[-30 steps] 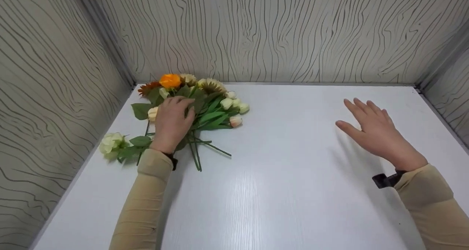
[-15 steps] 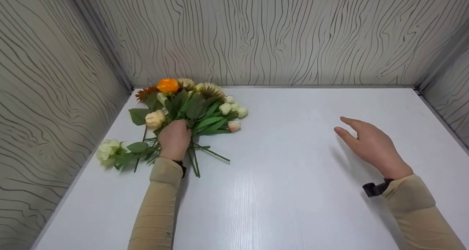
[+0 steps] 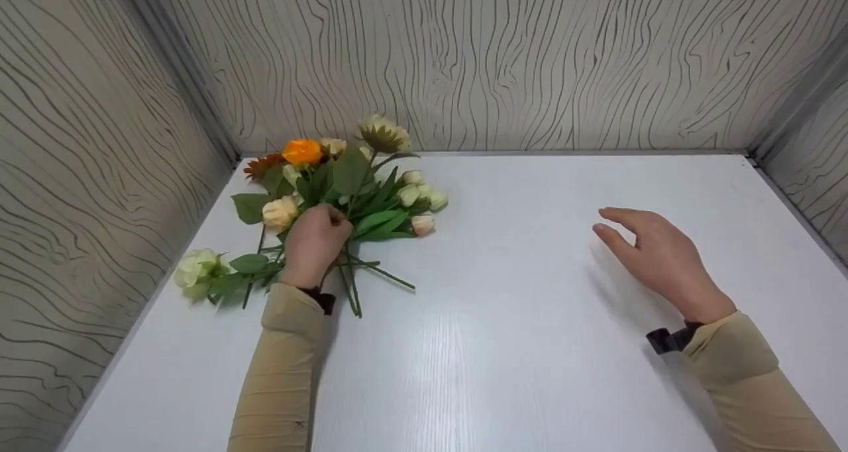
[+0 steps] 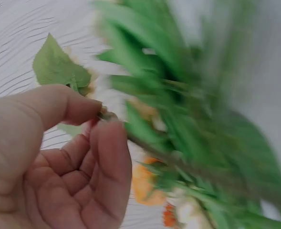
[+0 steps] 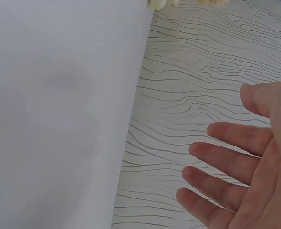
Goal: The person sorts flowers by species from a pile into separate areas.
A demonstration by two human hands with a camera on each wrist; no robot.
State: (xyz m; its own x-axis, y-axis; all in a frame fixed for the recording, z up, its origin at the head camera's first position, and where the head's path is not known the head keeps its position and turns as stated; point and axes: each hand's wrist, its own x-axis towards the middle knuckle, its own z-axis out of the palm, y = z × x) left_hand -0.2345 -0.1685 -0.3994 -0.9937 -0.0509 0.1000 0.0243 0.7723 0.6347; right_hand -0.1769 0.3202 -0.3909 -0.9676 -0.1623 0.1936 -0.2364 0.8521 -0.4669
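Observation:
My left hand (image 3: 317, 245) pinches the stem (image 4: 152, 151) of a cream many-petalled flower between thumb and fingertips. That cream flower (image 3: 384, 136) stands tilted above the back edge of the table, its underside toward me. Around the hand lies a heap of flowers: an orange flower (image 3: 302, 152), a peach rose (image 3: 279, 213), white tulips (image 3: 424, 197) and a pale pink tulip (image 3: 422, 225). Leaves hide part of the heap. Off to the right, my right hand (image 3: 659, 256) hovers over the table with nothing in it, fingers and thumb spread apart in the right wrist view.
The white table (image 3: 503, 346) is bounded by wood-grain patterned walls (image 3: 464, 61) at the back and sides. A white-green flower (image 3: 199, 270) lies near the left edge. Loose green stems (image 3: 384, 273) point toward the front. Dark bands circle both wrists.
My left hand drew back, its fingers closed on a stem, and the cream flower rose out of the heap. The right hand moved slightly left and toward me, its fingers bending a little.

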